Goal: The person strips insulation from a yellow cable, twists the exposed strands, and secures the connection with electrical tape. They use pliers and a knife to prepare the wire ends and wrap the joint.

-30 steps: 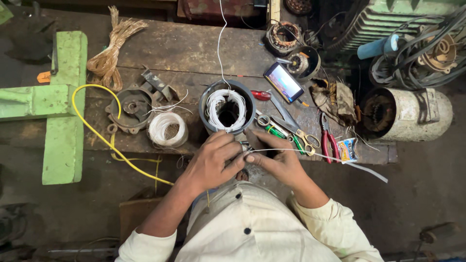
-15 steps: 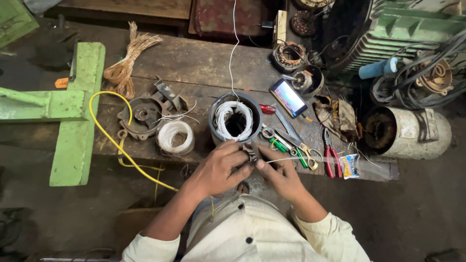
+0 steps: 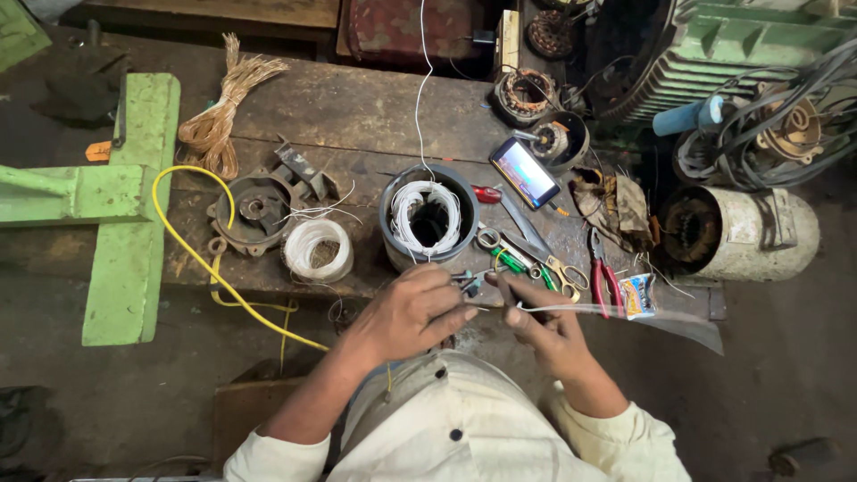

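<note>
Cluttered table (image 3: 357,107): at its near edge, your left hand (image 3: 406,312) and right hand (image 3: 544,326) pinch a clear strip (image 3: 625,312) by the stator (image 3: 428,219).

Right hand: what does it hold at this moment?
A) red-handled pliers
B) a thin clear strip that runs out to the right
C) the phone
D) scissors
B: the right hand pinches a thin clear strip; pliers, phone and scissors lie untouched on the bench.

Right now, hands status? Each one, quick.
Left hand: fingers curled shut, pinching something small at the fingertips; what it is cannot be told.
Right hand: closed on a thin clear strip.
</note>
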